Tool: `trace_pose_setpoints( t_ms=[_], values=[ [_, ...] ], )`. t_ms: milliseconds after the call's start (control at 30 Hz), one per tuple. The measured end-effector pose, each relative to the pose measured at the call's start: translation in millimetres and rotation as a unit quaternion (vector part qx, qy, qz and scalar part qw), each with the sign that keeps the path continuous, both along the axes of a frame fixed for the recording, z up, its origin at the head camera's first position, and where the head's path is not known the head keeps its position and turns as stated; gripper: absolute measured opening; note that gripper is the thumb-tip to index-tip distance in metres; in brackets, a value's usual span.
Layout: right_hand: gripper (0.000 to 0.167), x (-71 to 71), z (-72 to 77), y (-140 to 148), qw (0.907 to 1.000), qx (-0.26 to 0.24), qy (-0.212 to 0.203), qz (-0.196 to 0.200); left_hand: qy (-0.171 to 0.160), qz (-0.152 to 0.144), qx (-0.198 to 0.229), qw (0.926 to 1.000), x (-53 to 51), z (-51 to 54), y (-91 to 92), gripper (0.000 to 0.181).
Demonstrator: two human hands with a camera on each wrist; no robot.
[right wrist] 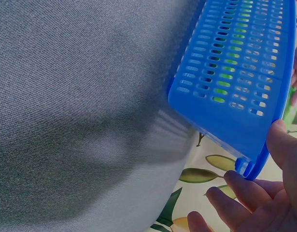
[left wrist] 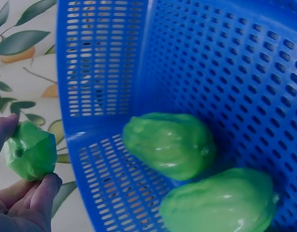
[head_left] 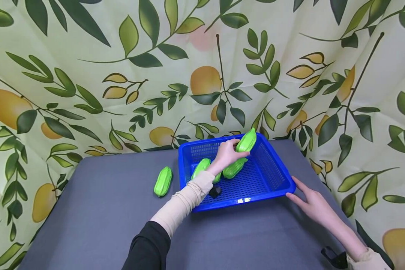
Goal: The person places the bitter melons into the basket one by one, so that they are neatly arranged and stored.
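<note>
My left hand (head_left: 225, 154) grips a green ridged gourd (head_left: 246, 141) between thumb and fingers, over the back part of a blue plastic basket (head_left: 239, 201). In the left wrist view the held gourd (left wrist: 31, 151) shows end-on beside the basket wall. More such gourds lie in the basket, one green gourd (head_left: 234, 169) just below the hand and another gourd (head_left: 200, 167) to its left, partly hidden by the forearm. My right hand (head_left: 308, 200) pinches the basket's front right corner, thumb on the rim (right wrist: 278, 116) and fingers underneath.
Left of the basket a single gourd (head_left: 163, 181) lies on the grey tabletop (head_left: 114, 210). A leaf-and-fruit patterned cloth (head_left: 175, 75) hangs behind the table and along both sides. A black strap (head_left: 334, 258) hangs by the right wrist.
</note>
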State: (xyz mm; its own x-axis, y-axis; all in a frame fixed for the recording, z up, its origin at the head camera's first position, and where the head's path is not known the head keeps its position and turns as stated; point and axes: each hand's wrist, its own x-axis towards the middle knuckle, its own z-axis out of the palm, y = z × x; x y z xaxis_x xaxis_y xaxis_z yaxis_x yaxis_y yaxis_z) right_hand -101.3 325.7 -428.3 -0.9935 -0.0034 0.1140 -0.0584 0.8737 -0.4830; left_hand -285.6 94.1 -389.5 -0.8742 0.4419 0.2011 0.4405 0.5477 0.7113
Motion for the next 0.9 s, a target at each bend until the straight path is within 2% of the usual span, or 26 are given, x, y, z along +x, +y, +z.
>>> trace_pose_setpoints(
  t_ms=[133,333,567,700,900],
  values=[
    [0.067,-0.7,-1.0,-1.3,1.0,-0.002,-0.003,0.001,-0.005,-0.003,-0.024,0.9997,-0.9,-8.9,0.8,0.041],
    [0.067,-0.9,-0.4,-1.7,1.0,-0.001,-0.003,0.0,-0.004,-0.006,-0.037,0.9993,-1.0,-15.1,1.2,0.044],
    [0.067,-1.4,0.3,-0.9,1.0,0.0,-0.001,0.0,-0.027,-0.044,-0.088,0.9947,0.7,-22.3,1.0,0.045],
    [0.067,-1.1,0.1,-0.6,1.0,0.002,-0.002,-0.002,-0.037,-0.056,-0.095,0.9932,2.3,-27.4,2.2,0.043],
    [0.067,-0.6,0.2,-0.5,1.0,-0.001,-0.003,-0.002,-0.03,-0.069,-0.103,0.9919,4.2,-33.2,5.6,0.04]
  ],
)
